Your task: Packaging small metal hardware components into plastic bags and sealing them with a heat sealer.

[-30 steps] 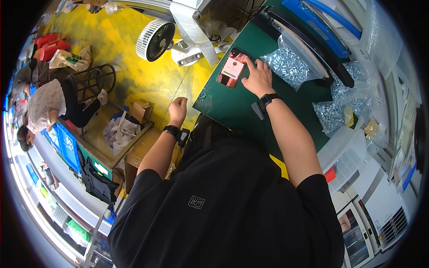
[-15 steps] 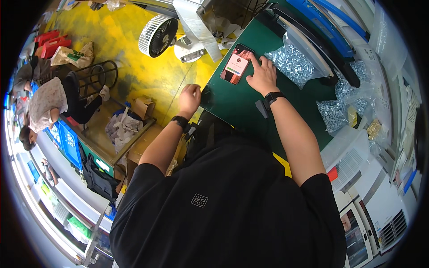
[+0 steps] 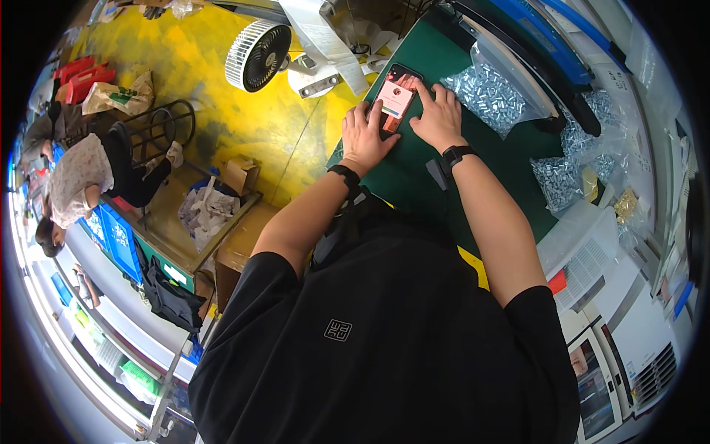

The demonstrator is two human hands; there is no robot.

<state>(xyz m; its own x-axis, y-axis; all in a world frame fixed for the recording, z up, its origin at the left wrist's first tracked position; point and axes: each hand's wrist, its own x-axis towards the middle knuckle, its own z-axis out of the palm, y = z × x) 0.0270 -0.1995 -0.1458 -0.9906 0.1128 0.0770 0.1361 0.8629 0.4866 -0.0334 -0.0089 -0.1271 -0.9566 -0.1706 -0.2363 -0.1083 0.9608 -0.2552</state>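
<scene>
Pink-screened phone point(image 3: 396, 105), green table point(image 3: 399, 170), mottled yellow floor point(image 3: 188, 63)

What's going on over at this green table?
A person has both hands at a phone lying screen up on the green table. The left hand is at its lower left, the right hand at its right edge; whether either is pressing or gripping is hard to tell. A clear bag of small metal pieces sits just right of the right hand, and a fan stands beyond the table to the left.
</scene>
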